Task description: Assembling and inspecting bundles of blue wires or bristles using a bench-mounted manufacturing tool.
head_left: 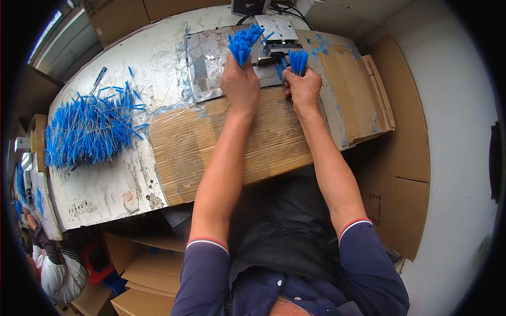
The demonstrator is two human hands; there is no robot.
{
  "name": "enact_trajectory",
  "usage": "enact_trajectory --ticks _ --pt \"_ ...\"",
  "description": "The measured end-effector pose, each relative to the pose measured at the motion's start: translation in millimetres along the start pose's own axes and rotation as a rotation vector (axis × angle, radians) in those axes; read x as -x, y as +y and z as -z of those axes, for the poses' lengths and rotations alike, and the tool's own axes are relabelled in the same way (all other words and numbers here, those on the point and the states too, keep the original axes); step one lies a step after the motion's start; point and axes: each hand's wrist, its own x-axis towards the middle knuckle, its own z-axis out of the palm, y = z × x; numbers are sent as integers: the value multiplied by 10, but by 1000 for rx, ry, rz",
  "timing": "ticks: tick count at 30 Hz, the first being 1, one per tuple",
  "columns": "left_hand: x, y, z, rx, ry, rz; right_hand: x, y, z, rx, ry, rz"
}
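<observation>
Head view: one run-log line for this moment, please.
left hand: grips blue-tipped bundle | right hand: grips smaller bundle at metal fixture | loose pile left

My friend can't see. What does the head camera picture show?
A person's left hand and right hand each grip a bunch of thin blue sticks beside a small metal machine. A big pile of blue sticks lies left on the worn table.
</observation>
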Motion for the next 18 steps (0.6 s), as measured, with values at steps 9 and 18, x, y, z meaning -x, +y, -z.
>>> enact_trajectory --ticks 9,18 --pt "23 -63 -49 -277 -68 -140 -12 25 102 -55 -15 -46" --pt "18 -50 -38 -298 -208 -248 146 -102 178 587 -61 262"
